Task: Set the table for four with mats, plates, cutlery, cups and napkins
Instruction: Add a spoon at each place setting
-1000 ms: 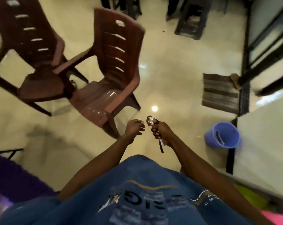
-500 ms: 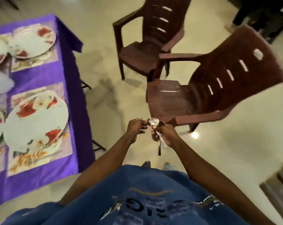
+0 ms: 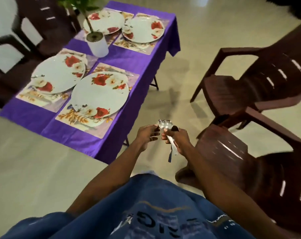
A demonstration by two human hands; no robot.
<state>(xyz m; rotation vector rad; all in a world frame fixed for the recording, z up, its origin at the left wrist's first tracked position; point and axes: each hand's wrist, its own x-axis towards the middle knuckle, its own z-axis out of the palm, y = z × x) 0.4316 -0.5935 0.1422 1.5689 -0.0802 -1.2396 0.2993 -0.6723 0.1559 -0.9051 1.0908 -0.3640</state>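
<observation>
**Head view: spoons in hand, short of the set tabletop**

Head view is all I have. My right hand has its fingers curled round a bunch of spoons; the shiny bowls stick up above the fist and the handles hang out below the palm. I cannot tell how many spoons are in the bunch. My left hand sits just beside it, fingers curled in, tips at or near the spoon bowls; I cannot tell whether they really pinch one or hold nothing.

Both hands are over the pale floor, near the closest corner of the tabletop, which is covered by a purple cloth. On it lie four floral mats, each carrying a white plate with red flowers: the nearest plate, one to its left, and two at the far end. A white pot with a green plant stands between the four settings. Thin cutlery seems to lie by some mats, but it is too blurred to name.

Two dark brown plastic chairs stand to my right, the nearer one just beside my right arm.
</observation>
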